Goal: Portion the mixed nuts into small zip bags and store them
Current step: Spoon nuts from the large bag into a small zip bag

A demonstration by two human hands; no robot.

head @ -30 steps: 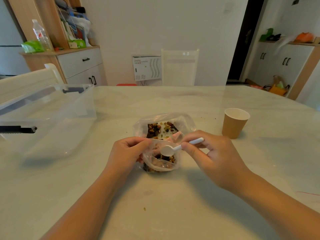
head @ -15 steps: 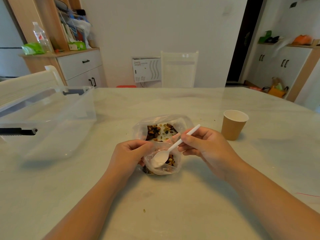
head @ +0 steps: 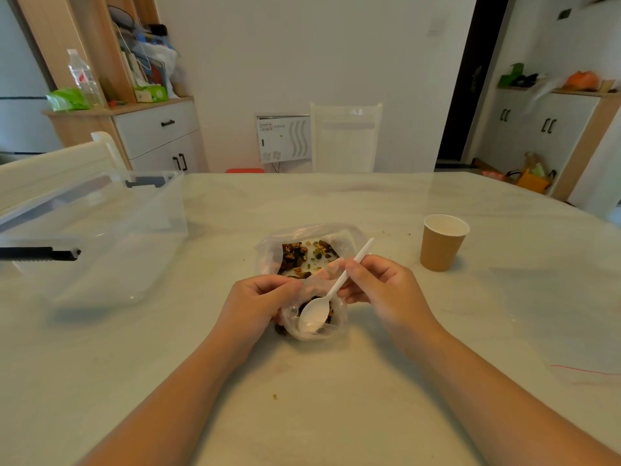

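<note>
Closest to you, a single nut crumb lies on the table between your forearms, short of both hands.

Your left hand grasps the near-left rim of the small zip bag, fingers curled and pinching the plastic so that the mouth stands open. The bag rests on the table between your two hands and touches the left one. Dark nuts show at its bottom.

Your right hand grasps the handle of the white plastic spoon between thumb and fingertips. The handle slants up and away past your right fingers. The bowl of the spoon points down and left, inside the mouth of the small bag, above the nuts.

Just beyond both hands lies the large bag of mixed nuts, open at the top, touching the small bag's far side.

Beyond and to the right of your right hand, well apart, a brown paper cup stands upright. Beyond and to the left of your left hand sits a clear plastic storage box.
</note>
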